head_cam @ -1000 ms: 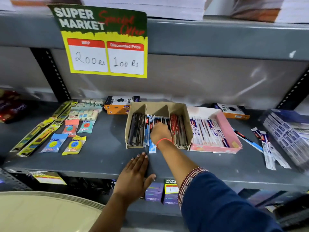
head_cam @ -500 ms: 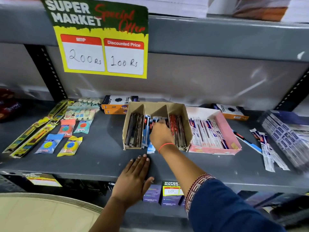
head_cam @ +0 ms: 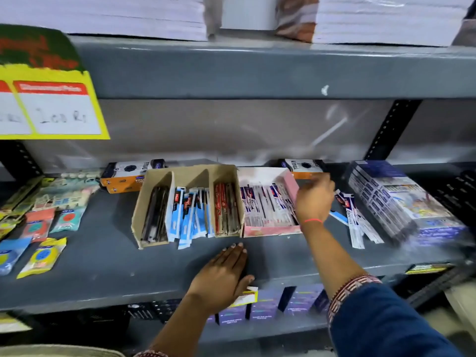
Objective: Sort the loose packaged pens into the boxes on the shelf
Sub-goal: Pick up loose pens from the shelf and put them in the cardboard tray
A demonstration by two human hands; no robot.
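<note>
A brown cardboard box with three compartments stands mid-shelf, holding black pens on the left, blue-packaged pens in the middle and red pens on the right. Beside it a pink box holds white-and-blue packaged pens. Several loose packaged pens lie on the shelf to the right of the pink box. My right hand hovers over the pink box's right edge, blurred, fingers apart, holding nothing that I can see. My left hand lies flat on the shelf's front edge.
The grey metal shelf carries erasers and packets at the left, orange-and-black boxes at the back and a wrapped stack of blue boxes at the right. A yellow price sign hangs from the shelf above.
My right hand has left the brown box's middle compartment and moved right, over the pink box's edge. The view has shifted right. My left hand stays flat on the shelf.
</note>
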